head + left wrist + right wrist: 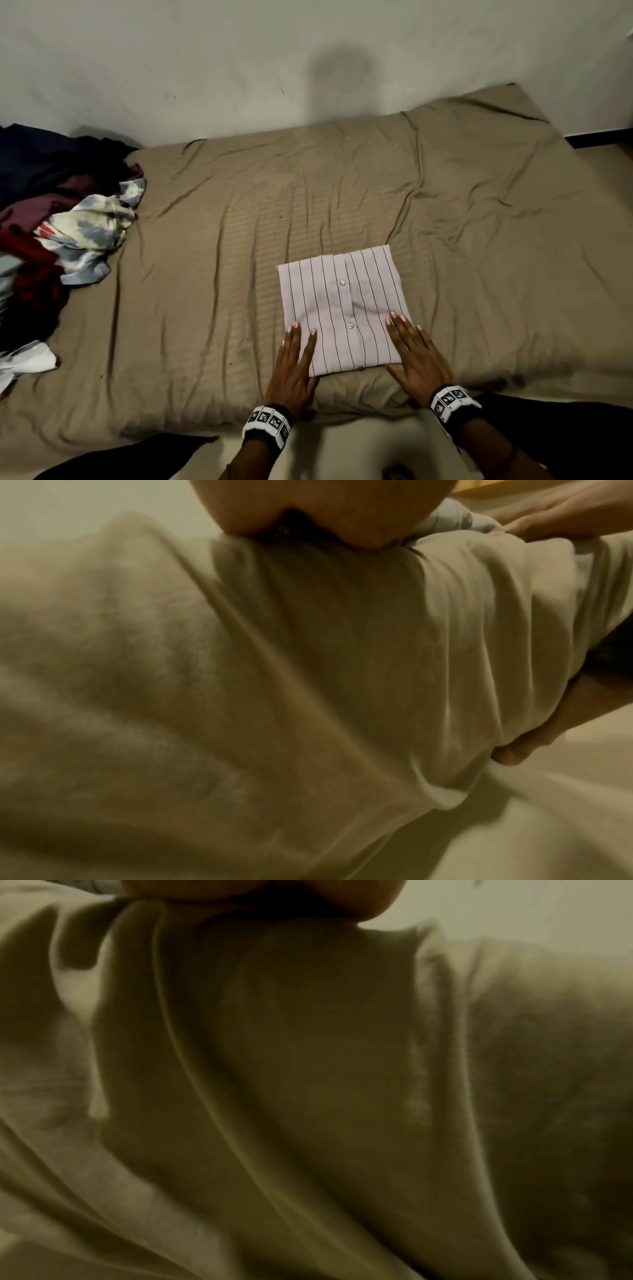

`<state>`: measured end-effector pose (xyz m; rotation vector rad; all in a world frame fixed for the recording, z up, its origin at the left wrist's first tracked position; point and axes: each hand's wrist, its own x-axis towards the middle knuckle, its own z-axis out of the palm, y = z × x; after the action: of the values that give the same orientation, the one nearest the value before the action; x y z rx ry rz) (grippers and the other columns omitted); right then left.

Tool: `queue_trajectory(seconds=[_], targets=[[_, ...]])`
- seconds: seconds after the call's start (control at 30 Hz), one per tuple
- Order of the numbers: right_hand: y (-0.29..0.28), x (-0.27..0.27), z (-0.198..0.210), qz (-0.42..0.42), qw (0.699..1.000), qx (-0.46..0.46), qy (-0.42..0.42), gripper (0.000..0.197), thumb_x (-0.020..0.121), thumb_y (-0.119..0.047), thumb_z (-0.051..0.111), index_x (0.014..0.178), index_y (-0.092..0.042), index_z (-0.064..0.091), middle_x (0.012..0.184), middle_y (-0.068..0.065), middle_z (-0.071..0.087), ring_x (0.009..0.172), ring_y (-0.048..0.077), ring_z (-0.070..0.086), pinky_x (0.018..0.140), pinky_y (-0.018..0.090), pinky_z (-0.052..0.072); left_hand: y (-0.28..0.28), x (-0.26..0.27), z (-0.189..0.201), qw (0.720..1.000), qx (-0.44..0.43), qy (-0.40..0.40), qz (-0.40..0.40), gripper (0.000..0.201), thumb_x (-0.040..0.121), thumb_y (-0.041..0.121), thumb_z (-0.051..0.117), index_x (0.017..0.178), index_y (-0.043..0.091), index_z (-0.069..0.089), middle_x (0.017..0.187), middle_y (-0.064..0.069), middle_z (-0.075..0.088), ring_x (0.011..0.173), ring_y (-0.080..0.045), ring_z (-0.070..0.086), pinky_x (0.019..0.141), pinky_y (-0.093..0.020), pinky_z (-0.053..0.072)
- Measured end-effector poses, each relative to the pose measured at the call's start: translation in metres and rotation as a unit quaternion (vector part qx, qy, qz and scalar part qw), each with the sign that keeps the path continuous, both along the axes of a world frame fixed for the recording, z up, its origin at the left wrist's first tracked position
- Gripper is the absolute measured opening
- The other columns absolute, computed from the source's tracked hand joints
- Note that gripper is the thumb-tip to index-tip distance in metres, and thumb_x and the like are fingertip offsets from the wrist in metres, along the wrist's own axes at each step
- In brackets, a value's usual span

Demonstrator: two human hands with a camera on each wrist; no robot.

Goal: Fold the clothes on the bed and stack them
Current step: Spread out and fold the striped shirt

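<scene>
Non-task background: wall, floor, baseboard, shadow.

An off-white wall [171, 51] filled the whole top of the head frame, with faint scuffs and small dark marks. A soft round shadow [337, 68] sat on it at top centre, just above the far edge of the bedding. At far right, a dark baseboard strip [597, 139] ran along the foot of the wall, with pale floor [616, 164] below it. More pale floor [359, 448] showed at bottom centre. Both wrist views were blurred; the wall [68, 504] showed pale at upper left of the left-wrist frame and [531, 904] upper right of the right-wrist frame.
</scene>
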<state>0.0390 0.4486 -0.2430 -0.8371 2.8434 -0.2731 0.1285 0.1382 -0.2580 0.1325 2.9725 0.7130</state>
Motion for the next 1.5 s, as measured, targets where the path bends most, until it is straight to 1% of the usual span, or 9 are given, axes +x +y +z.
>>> queue_trajectory(seconds=[0.1, 0.2, 0.4, 0.57, 0.77, 0.9, 1.03, 1.4, 1.5], targets=[[0.005, -0.003, -0.003, -0.018, 1.0, -0.007, -0.024, 0.094, 0.073, -0.004, 0.043, 0.162, -0.02, 0.015, 0.17, -0.001, 0.006, 0.155, 0.016, 0.011, 0.122, 0.037, 0.016, -0.002, 0.001, 0.004, 0.998, 0.031, -0.015, 0.047, 0.113, 0.071, 0.003, 0.068, 0.162, 0.036, 0.01, 0.171, -0.002, -0.001, 0.157, -0.032, -0.002, 0.113, -0.034, 0.037], [0.004, -0.016, 0.007, -0.02, 0.998, -0.05, -0.041, 0.097, 0.058, 0.006, 0.043, 0.151, -0.021, 0.046, 0.159, 0.0, 0.038, 0.142, 0.018, 0.045, 0.11, 0.029, 0.029, -0.011, -0.008, 0.017, 0.998, 0.033, 0.009, 0.046, 0.11, 0.048, -0.007, 0.077, 0.149, 0.024, 0.045, 0.156, -0.011, 0.045, 0.149, -0.033, 0.029, 0.087, -0.036, 0.058], [0.009, -0.048, 0.056, -0.093, 0.977, -0.192, 0.011, 0.064, 0.064, -0.001, 0.05, 0.121, -0.02, 0.072, 0.118, 0.003, 0.074, 0.098, 0.032, 0.071, 0.089, 0.029, 0.046, -0.03, -0.024, 0.067, 0.983, 0.062, 0.106, 0.134, 0.063, 0.066, 0.004, 0.065, 0.124, 0.03, 0.064, 0.127, -0.008, 0.07, 0.111, -0.033, 0.069, 0.105, -0.043, 0.051], [0.008, -0.072, 0.146, -0.088, 0.936, -0.337, 0.048, 0.036, 0.078, -0.021, 0.043, 0.101, -0.012, 0.069, 0.093, 0.003, 0.073, 0.082, 0.023, 0.064, 0.075, 0.035, 0.046, -0.03, -0.031, 0.174, 0.949, 0.122, 0.237, 0.167, 0.025, 0.084, 0.034, 0.059, 0.108, 0.03, 0.068, 0.082, 0.012, 0.073, 0.045, -0.008, 0.055, 0.052, -0.024, 0.045], [-0.008, -0.106, 0.174, -0.116, 0.907, -0.405, -0.022, 0.013, 0.1, -0.008, 0.053, 0.096, -0.017, 0.061, 0.08, -0.005, 0.065, 0.073, 0.007, 0.058, 0.067, 0.026, 0.045, -0.052, -0.073, 0.198, 0.957, 0.176, 0.139, 0.186, 0.01, 0.084, 0.033, 0.081, 0.091, 0.027, 0.077, 0.066, 0.011, 0.07, 0.061, -0.003, 0.065, 0.056, -0.021, 0.049], [-0.02, -0.143, 0.099, -0.21, 0.912, -0.321, -0.148, 0.008, 0.098, -0.01, 0.056, 0.095, -0.014, 0.062, 0.087, 0.003, 0.067, 0.081, 0.02, 0.061, 0.072, 0.034, 0.046, -0.062, -0.108, 0.134, 0.92, 0.286, -0.025, 0.265, 0.012, 0.082, 0.025, 0.085, 0.088, 0.021, 0.075, 0.064, 0.001, 0.073, 0.059, -0.015, 0.07, 0.048, -0.028, 0.055], [-0.017, -0.147, 0.02, -0.322, 0.876, -0.263, -0.244, 0.015, 0.094, -0.029, 0.068, 0.099, -0.019, 0.057, 0.105, 0.006, 0.068, 0.103, 0.028, 0.065, 0.083, 0.033, 0.047, -0.065, -0.114, 0.059, 0.909, 0.235, -0.14, 0.315, 0.032, 0.075, 0.041, 0.088, 0.092, 0.02, 0.071, 0.082, 0.001, 0.074, 0.076, -0.02, 0.071, 0.065, -0.022, 0.055], [0.002, -0.027, 0.027, -0.431, 0.799, -0.317, -0.274, 0.039, 0.09, -0.055, 0.067, 0.105, -0.019, 0.067, 0.105, 0.0, 0.072, 0.1, 0.022, 0.066, 0.093, 0.037, 0.051, -0.013, -0.025, 0.045, 0.905, 0.192, -0.164, 0.342, 0.055, 0.093, 0.066, 0.054, 0.069, 0.016, 0.054, 0.064, 0.002, 0.06, 0.068, -0.026, 0.058, 0.064, -0.036, 0.045], [-0.004, -0.009, 0.022, -0.412, 0.816, -0.306, -0.265, 0.043, 0.091, -0.038, 0.073, 0.122, -0.012, 0.061, 0.114, 0.005, 0.071, 0.106, 0.024, 0.066, 0.095, 0.035, 0.051, 0.003, -0.012, 0.049, 0.917, 0.156, -0.09, 0.357, 0.034, 0.094, 0.053, 0.064, 0.098, 0.019, 0.06, 0.087, -0.001, 0.069, 0.085, -0.029, 0.064, 0.072, -0.039, 0.051]])
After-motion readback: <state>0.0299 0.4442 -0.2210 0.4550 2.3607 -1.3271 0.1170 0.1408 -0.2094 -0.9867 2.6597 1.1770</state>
